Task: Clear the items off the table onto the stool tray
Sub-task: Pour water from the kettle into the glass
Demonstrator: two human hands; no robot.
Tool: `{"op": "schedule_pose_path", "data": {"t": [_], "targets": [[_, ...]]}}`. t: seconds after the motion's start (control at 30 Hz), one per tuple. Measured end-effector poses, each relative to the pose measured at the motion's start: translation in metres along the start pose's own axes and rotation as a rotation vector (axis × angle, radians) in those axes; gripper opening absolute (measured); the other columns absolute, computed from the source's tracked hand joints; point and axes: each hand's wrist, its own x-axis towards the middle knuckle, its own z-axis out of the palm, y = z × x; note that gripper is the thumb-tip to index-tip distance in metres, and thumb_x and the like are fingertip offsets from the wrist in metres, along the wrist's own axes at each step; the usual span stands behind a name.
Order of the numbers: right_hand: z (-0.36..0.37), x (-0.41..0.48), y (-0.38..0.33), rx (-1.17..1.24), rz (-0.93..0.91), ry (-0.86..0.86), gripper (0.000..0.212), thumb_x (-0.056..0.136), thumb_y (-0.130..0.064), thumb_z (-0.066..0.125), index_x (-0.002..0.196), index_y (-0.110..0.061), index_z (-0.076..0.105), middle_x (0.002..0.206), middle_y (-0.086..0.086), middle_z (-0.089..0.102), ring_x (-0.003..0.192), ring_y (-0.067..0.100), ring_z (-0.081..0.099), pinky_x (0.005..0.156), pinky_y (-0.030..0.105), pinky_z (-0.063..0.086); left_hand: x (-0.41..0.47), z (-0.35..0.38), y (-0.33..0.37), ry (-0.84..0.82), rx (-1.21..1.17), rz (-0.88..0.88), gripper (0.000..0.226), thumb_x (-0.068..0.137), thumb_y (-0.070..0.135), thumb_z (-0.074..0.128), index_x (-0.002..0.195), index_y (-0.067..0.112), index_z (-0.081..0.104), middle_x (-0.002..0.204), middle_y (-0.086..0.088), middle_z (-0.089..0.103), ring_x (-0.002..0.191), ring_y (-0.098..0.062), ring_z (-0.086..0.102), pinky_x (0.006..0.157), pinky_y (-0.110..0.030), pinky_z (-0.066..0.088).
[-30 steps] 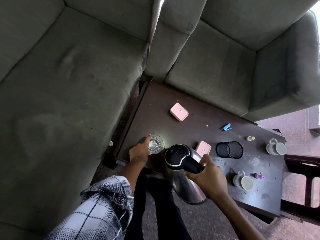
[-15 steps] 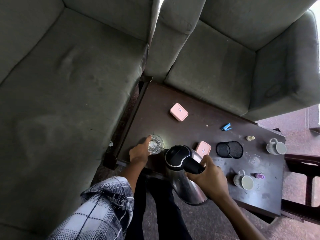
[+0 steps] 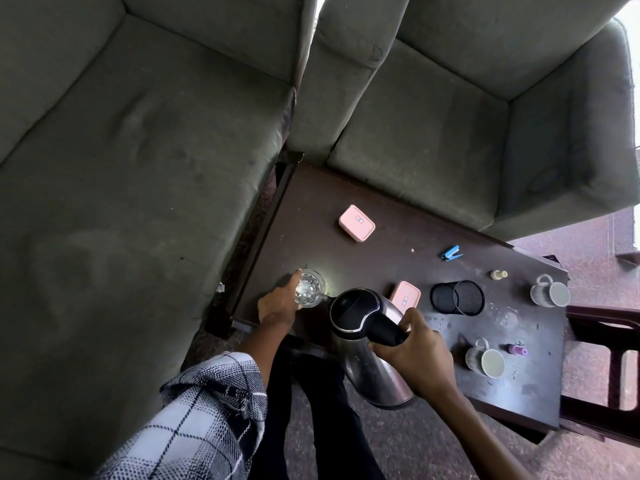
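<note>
Hands [image 3: 277, 303] [image 3: 414, 355] grip glass [image 3: 310, 292] and kettle [image 3: 374, 379], spout tilted left.

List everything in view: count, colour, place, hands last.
table: one, dark brown, centre
sofas: two, grey-green, around table
glass: one, clear, left near corner
kettle: one, steel and black, near edge
pink boxes: two, mid-table and beside kettle
mugs: two, grey, right end
mesh holder: one, black, centre-right
stapler: one, blue, far edge
small bottles: two, cream and purple, right end
stool: one, dark wood, right of table
left-hand grip: one, round glass
right-hand grip: one, round kettle handle
</note>
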Motion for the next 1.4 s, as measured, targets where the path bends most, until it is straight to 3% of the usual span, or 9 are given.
{"op": "schedule_pose_path", "data": {"t": [1.13, 1.4], "targets": [[0.0011, 0.0036, 0.0032, -0.025, -0.032, 0.002, 0.052, 0.059, -0.054, 0.072, 0.088, -0.024, 0.041, 0.080, -0.001, 0.066, 0.076, 0.023, 0.064, 0.069, 0.039, 0.055, -0.0006, -0.0002, -0.0008, 0.002, -0.026, 0.005, 0.068, 0.090, 0.017, 0.055, 0.141, 0.043, 0.018, 0.117, -0.011, 0.066, 0.105, -0.030, 0.064, 0.085, -0.037, 0.049], [-0.0012, 0.0030, 0.0028, -0.040, -0.049, 0.019, 0.048, 0.062, -0.050, 0.072, 0.086, -0.023, 0.040, 0.077, -0.002, 0.064, 0.074, 0.023, 0.063, 0.062, 0.031, 0.047, -0.0021, -0.0038, 0.0009, -0.025, -0.011, -0.004, 0.069, 0.090, 0.017, 0.053, 0.142, 0.042, 0.016, 0.118, -0.013, 0.065, 0.108, -0.030, 0.063, 0.087, -0.036, 0.047]]}}
